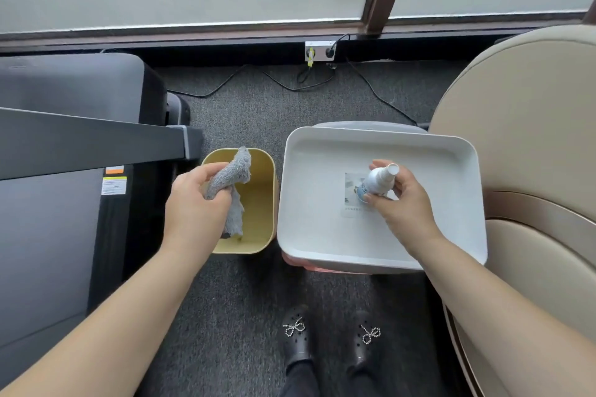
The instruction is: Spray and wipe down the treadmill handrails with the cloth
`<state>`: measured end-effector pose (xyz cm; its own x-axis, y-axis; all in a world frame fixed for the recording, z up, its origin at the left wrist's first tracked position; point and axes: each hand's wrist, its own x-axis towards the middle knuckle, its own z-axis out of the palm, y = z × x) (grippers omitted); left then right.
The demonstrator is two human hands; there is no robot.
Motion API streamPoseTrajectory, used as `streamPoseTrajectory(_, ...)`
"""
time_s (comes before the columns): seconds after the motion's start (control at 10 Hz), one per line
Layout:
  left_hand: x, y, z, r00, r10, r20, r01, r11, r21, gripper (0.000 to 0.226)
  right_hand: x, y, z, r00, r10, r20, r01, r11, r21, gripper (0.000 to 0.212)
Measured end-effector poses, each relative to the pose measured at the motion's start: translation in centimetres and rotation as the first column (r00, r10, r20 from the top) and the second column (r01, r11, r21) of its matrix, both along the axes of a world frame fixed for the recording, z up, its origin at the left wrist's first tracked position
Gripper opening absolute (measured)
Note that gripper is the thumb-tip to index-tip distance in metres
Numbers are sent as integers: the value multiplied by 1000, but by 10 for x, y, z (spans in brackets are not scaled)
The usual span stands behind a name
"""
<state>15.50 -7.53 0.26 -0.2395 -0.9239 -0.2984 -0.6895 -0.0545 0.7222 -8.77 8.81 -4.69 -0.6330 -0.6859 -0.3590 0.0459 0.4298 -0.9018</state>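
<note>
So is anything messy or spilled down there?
Nothing stands out. The left hand holds the grey cloth over the yellow bin, the right hand holds the spray bottle over the white tray. No spills show.

Fluffy grey cloth (pixel 229 178), smooth white plastic tray (pixel 458 151), matt yellow plastic bin (pixel 258 203), rough dark carpet (pixel 245 300).

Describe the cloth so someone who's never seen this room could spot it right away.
Start at the dark treadmill on the left; just beside its front end stands a small yellow bin. The cloth hangs over that bin, gripped by the left hand. It is the only fluffy grey thing there.
</note>
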Motion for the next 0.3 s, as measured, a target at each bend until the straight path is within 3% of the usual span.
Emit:
streamPoseTrajectory(0.1,2,-6,-15,1000,12,23,-12,1000,24,33,-1,4,3,999,42,33,-43,999,31,74)
streamPoseTrajectory(0.3,5,-16,-33,984,33,176,-48,996,82,49,-2,18,15,998,41,45,-44,996,73,81)
